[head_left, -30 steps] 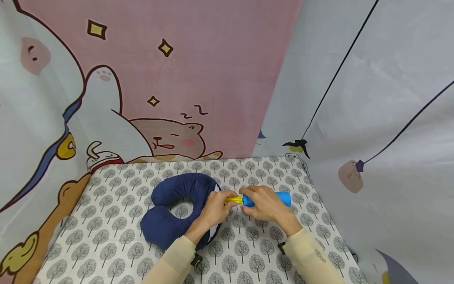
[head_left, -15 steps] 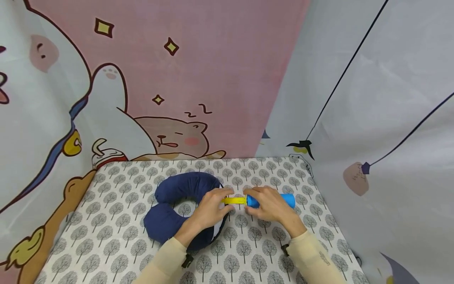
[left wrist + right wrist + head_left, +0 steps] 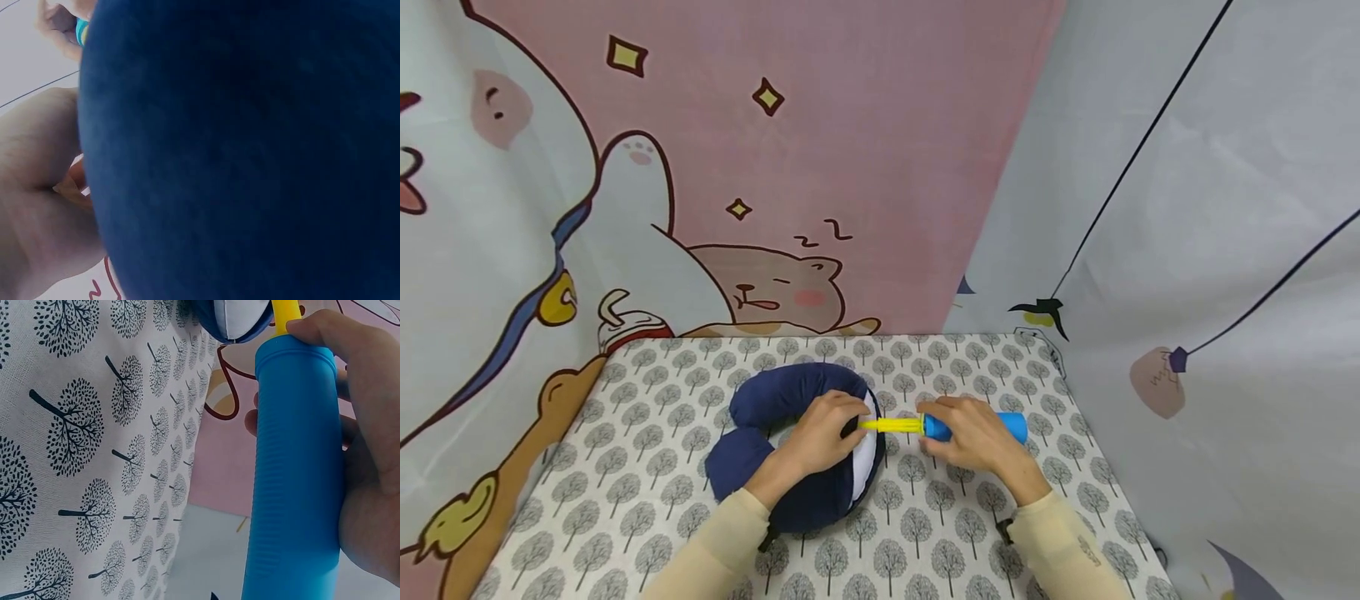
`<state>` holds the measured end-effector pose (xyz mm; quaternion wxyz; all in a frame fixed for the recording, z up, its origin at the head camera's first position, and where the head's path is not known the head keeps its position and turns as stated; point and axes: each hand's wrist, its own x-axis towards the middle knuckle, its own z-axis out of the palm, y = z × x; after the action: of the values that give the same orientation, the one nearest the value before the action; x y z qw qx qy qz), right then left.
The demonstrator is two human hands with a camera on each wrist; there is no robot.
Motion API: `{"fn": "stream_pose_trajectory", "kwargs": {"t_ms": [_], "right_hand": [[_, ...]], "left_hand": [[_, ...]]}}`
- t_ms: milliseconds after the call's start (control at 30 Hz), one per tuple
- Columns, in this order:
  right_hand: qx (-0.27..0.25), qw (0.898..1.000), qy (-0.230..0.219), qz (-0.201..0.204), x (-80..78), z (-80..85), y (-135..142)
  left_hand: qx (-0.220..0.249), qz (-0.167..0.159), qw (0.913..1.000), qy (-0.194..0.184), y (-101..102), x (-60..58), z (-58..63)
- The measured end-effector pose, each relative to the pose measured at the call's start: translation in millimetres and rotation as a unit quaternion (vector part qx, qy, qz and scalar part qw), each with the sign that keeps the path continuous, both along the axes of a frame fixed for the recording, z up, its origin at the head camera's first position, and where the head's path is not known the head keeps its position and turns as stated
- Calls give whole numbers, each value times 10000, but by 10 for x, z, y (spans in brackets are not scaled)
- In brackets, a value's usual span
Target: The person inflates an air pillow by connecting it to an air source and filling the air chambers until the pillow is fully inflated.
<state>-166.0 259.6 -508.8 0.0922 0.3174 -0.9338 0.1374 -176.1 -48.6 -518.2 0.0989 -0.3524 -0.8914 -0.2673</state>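
Observation:
My right hand (image 3: 962, 429) grips a hand pump, its fingers and thumb wrapped round the blue barrel (image 3: 1012, 427) near the collar. A ribbed yellow rod (image 3: 898, 425) sticks out to the left, narrowing to a tip. At that tip is my left hand (image 3: 820, 433), fingers and thumb curved with a gap between them. In the right wrist view the blue barrel (image 3: 297, 475) runs down the frame, and the right thumb (image 3: 312, 328) lies at its yellow end. Below the left hand is a navy U-shaped neck pillow (image 3: 805, 385), which hides most of the left wrist view.
A white cloth printed with trees (image 3: 655, 467) covers the table. Behind it hangs a pink cartoon curtain (image 3: 880, 150), and a pale grey curtain (image 3: 1225, 208) borders the right side. The pillow's white panel (image 3: 867, 462) faces the pump.
My left hand has moved left along the yellow rod to its tip, with the fingers parting. More of the rod shows. The right hand keeps its grip on the pump.

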Motion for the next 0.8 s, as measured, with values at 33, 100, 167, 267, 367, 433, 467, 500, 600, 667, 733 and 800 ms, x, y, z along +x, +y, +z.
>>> {"fn": "stream_pose_trajectory", "kwargs": {"t_ms": [33,100,167,267,367,433,467,500,600,667,733,800], "right_hand": [[3,10000,34,11,-3,-1,0],[5,9999,124,39,-12,-7,-2],[-10,9997,224,75,-21,-13,-2],[-50,9994,343,91,-30,-22,-3],[-65,9994,329,71,-34,-24,0],[-63,9995,295,52,-33,-20,-1],[-63,9996,278,43,-35,-21,0],[-75,9996,278,36,-34,-22,-2],[-128,9995,289,52,-31,-37,0],[-173,9994,299,58,-31,-51,2],[-199,9993,296,64,-30,-60,3],[-204,9993,312,50,-30,-66,0]], "left_hand": [[-10,2,10000,-2,-17,-7,1],[-13,-1,10000,-36,-47,-22,1],[-19,1,10000,-97,-70,-37,-2],[16,25,9997,-236,-98,-58,-15],[75,55,9994,-346,-120,-74,-28],[138,52,9992,-364,-134,-84,-38],[178,39,9992,-355,-140,-87,-40],[201,33,9993,-302,-144,-89,-44],[258,26,9994,-233,-159,-87,-49],[268,43,9994,-201,-167,-81,-48],[253,49,9995,-195,-173,-77,-48],[242,35,9996,-112,-176,-77,-56]]}}
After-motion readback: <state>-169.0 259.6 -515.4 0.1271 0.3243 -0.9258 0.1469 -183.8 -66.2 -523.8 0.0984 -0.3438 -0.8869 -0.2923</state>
